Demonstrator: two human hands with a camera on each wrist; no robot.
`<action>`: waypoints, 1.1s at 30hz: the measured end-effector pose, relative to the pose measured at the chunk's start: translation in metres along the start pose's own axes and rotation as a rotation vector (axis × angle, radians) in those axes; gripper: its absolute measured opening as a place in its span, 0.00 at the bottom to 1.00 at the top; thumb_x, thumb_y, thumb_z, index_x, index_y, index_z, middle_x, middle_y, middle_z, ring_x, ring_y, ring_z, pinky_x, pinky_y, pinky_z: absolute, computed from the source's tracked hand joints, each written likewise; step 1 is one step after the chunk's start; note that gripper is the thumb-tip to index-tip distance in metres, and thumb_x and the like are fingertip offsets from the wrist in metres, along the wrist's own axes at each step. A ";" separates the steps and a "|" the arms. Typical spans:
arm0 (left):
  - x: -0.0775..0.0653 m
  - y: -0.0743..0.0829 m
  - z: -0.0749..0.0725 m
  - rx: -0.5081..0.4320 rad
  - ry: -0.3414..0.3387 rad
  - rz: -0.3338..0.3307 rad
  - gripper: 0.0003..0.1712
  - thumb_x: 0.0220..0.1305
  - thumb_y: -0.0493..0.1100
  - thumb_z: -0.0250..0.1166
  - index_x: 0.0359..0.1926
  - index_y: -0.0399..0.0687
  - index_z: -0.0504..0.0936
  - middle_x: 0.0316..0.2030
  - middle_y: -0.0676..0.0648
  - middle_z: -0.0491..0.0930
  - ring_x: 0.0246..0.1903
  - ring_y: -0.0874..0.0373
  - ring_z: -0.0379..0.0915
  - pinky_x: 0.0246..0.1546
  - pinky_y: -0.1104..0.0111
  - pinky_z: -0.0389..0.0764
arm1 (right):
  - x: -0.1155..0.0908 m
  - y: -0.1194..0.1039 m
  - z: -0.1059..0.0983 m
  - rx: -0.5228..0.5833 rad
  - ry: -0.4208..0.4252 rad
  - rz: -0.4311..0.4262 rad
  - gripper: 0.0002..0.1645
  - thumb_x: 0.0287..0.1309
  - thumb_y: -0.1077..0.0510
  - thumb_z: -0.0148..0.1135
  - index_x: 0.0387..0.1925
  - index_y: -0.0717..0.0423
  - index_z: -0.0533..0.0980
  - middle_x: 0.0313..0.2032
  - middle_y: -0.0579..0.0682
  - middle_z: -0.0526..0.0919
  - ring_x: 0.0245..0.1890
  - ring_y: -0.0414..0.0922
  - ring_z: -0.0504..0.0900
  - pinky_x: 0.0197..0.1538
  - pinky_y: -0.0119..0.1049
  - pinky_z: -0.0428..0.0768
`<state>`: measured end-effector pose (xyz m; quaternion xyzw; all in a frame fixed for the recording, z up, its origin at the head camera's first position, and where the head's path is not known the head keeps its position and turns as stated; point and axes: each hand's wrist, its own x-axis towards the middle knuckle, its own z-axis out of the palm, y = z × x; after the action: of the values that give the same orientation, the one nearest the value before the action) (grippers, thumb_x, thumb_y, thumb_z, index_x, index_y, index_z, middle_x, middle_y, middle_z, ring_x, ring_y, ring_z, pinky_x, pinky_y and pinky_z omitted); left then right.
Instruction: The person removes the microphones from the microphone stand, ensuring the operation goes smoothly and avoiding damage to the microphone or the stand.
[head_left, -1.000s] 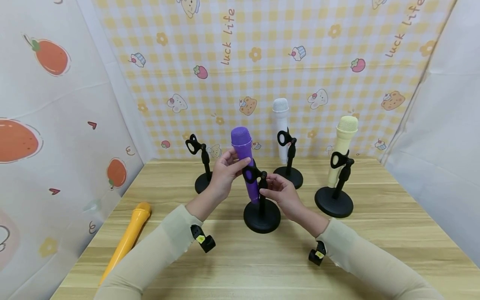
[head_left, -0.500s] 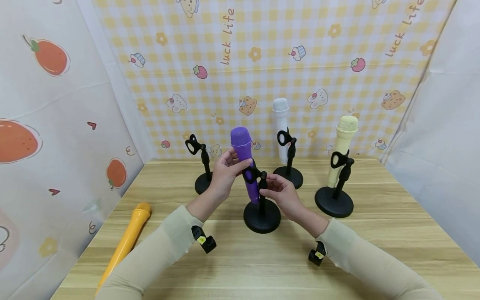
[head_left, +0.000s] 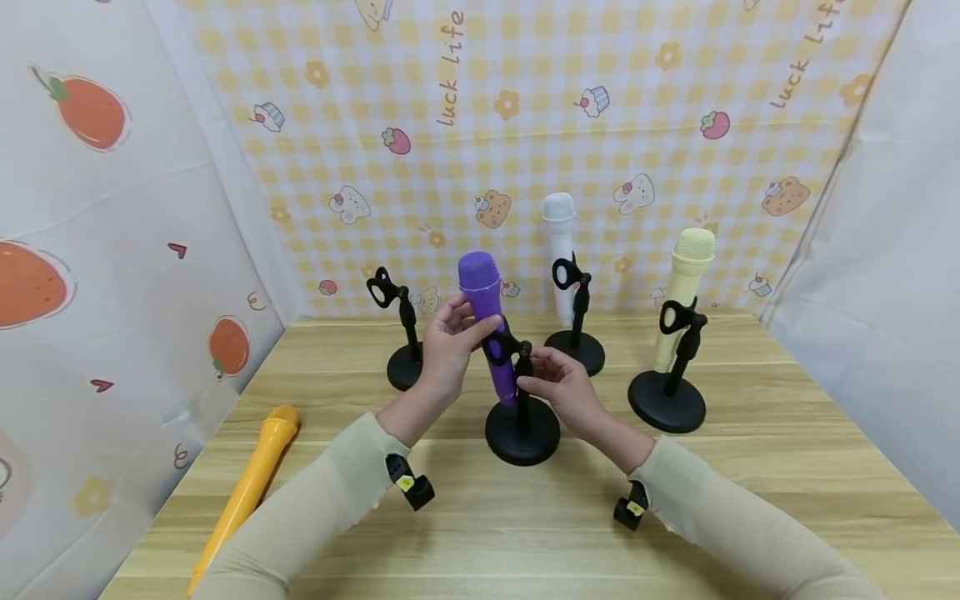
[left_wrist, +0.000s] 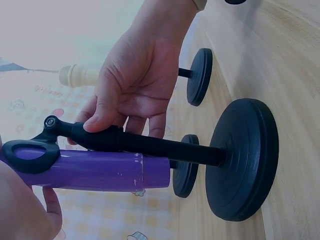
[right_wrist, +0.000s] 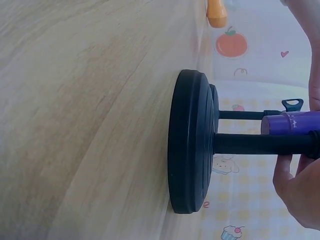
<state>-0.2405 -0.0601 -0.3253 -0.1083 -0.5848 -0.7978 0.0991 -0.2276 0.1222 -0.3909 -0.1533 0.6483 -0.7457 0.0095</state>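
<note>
A purple microphone [head_left: 480, 273] leans upright through the ring clip of a black desk microphone stand [head_left: 522, 435]. My left hand [head_left: 447, 350] holds the microphone's body just above the clip, thumb in front. With thumb and fingers, my right hand [head_left: 567, 393] grips the stand's pole below the clip joint. In the left wrist view, the right hand's thumb [left_wrist: 102, 112] lies on the pole, and the microphone's lower end [left_wrist: 155, 172] runs alongside it. The stand's round base [right_wrist: 187, 142] rests on the table in the right wrist view.
An orange microphone [head_left: 251, 483] lies at the left by my forearm. Behind stands a black stand with a bare clip [head_left: 405, 367]. A white microphone [head_left: 559, 218] and a pale yellow one [head_left: 692, 254] stand upright at further stands. Patterned cloth [head_left: 510, 158] hangs behind the table.
The head view has shifted slightly. Both hands keep their hold, and the purple microphone and its stand show no clear movement.
</note>
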 end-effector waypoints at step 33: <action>0.004 0.001 -0.002 0.039 -0.029 0.105 0.20 0.58 0.33 0.70 0.51 0.45 0.77 0.40 0.49 0.83 0.33 0.57 0.78 0.40 0.63 0.82 | 0.002 0.002 -0.001 -0.122 -0.011 -0.050 0.17 0.58 0.68 0.66 0.49 0.64 0.74 0.39 0.53 0.77 0.35 0.49 0.76 0.44 0.37 0.79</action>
<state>-0.2438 -0.0619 -0.3238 -0.1485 -0.5950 -0.7784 0.1345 -0.2306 0.1226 -0.3928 -0.1740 0.6885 -0.7039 -0.0148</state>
